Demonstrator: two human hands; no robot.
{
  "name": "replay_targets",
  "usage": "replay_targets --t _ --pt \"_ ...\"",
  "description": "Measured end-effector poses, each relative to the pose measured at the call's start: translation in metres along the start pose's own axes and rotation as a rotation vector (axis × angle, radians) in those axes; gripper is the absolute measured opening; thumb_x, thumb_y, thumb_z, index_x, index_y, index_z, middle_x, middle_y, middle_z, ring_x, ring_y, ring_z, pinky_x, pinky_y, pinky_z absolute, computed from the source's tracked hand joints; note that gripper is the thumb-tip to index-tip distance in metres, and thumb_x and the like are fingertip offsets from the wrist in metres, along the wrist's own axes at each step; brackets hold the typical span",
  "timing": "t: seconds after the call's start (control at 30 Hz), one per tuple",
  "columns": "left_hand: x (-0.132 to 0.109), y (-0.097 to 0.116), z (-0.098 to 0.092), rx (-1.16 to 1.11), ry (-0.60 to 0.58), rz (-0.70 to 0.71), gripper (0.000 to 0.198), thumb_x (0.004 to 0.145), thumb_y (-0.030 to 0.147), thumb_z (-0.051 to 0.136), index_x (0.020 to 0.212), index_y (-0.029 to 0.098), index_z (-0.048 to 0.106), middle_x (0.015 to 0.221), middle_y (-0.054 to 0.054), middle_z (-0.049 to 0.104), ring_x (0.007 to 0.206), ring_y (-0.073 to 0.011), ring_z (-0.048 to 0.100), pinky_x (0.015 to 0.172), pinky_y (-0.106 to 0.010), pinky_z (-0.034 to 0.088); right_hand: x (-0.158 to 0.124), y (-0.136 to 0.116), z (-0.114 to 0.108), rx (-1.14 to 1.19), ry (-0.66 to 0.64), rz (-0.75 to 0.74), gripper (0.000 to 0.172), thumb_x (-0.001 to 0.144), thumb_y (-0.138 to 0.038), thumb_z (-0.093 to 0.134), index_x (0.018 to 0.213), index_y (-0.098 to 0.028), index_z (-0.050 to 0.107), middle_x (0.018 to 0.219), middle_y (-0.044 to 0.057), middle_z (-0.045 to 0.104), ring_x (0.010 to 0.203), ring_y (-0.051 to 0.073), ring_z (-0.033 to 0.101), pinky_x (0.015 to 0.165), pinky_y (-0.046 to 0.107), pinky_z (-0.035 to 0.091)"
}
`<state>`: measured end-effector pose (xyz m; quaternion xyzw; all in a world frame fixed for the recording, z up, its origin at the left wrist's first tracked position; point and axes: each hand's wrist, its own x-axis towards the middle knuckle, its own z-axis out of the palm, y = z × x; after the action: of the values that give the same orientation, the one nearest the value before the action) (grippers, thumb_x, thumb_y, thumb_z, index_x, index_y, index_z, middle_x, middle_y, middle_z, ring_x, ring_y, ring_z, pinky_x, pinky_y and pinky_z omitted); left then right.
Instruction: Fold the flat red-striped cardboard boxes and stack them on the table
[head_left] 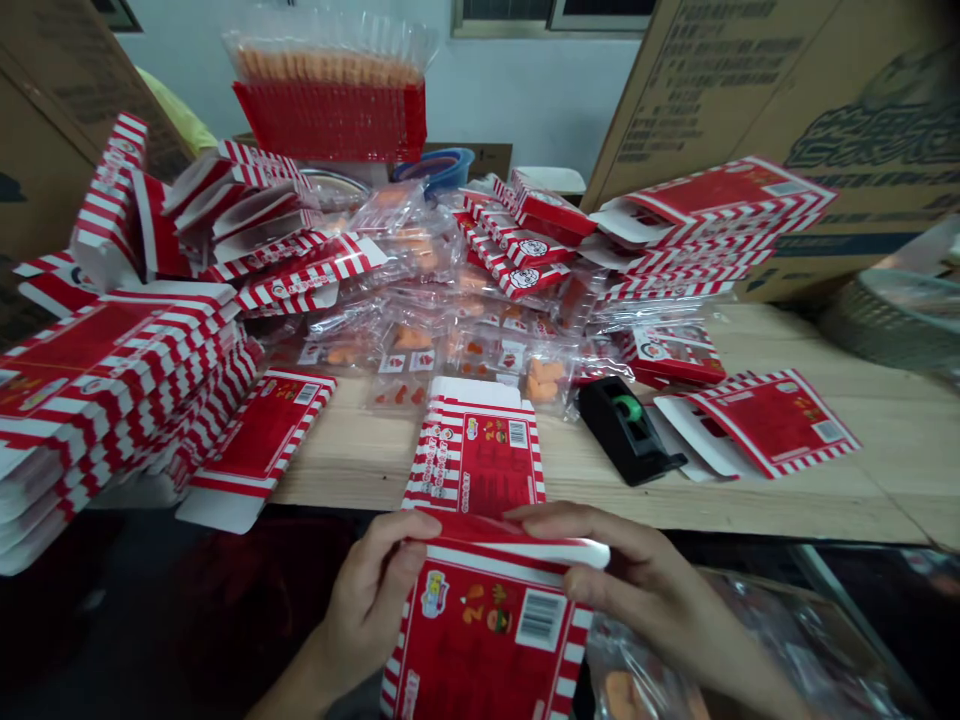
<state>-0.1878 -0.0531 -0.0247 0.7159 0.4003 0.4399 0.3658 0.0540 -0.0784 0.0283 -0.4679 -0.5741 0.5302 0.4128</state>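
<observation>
Carton [469, 655]: red with white stripes, barcode facing the wearer, held between both hands just below the front edge of the worktop [765, 510]; its upper end is bent over.
Left hand [367, 590]: gripping the upper left corner, forefinger over the fold and thumb below it.
Right hand [645, 585]: gripping the upper right part of the same end, fingers along the top, thumb on the printed side near the barcode.
Middle of the worktop: a striped box [502, 455] lying directly beyond the hands, white flap pointing away.
Tape dispenser [630, 435]: black, with a green roll, to the right of that box; a flat box [784, 425] lies just beside it on the far right.
Left side: a tall stack of boxes [112, 380], and next to it a single box [262, 440] whose white flap juts past the front edge.
Centre back: clear packets [412, 350] with orange pieces, heaped together.
Right back: another stack of boxes [712, 225], white flaps open to the left.
Behind the heap: a blue basin [442, 170] and a red pile with clear plastic tops [334, 120].
Below the right hand: a clear bag [637, 680], partly hidden.
</observation>
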Motion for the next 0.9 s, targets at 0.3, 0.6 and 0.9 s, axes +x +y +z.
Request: replay_targets --t 0.3,0.6,0.9 --pt "-0.004 0.012 0.013 -0.13 -0.051 0.041 0.034 0.092 0.011 0.04 0.116 0.032 0.054 0.12 -0.001 0.062 0.11 -0.0163 0.058 0.092 -0.027 0.047 -0.013 0.016 0.016 0.198 0.184 0.128 0.019 0.089 -0.035 0.053 0.095 -0.027 0.07 0.13 0.005 0.058 0.114 0.021 0.057 0.093 0.035 0.047" --pt "-0.005 0.007 0.009 -0.201 -0.221 -0.015 0.03 0.095 0.012 0.034 0.108 0.032 0.052 0.128 -0.001 0.055 0.119 -0.0167 0.048 0.095 -0.029 0.043 -0.007 0.018 -0.002 0.421 -0.014 0.198 0.018 0.085 -0.035 0.059 0.092 -0.025 0.072 0.114 0.005 0.069 0.104 0.02 0.064 0.093 0.039 0.046" --pt "0.002 0.004 0.014 -0.147 -0.114 -0.187 0.013 0.09 0.022 0.048 0.094 0.026 0.059 0.106 -0.001 0.067 0.098 -0.0155 0.062 0.083 -0.022 0.049 -0.017 0.026 0.004 0.106 -0.061 0.013 0.033 0.077 -0.045 0.066 0.108 -0.035 0.067 0.133 0.003 0.055 0.124 0.024 0.049 0.097 0.045 0.043"
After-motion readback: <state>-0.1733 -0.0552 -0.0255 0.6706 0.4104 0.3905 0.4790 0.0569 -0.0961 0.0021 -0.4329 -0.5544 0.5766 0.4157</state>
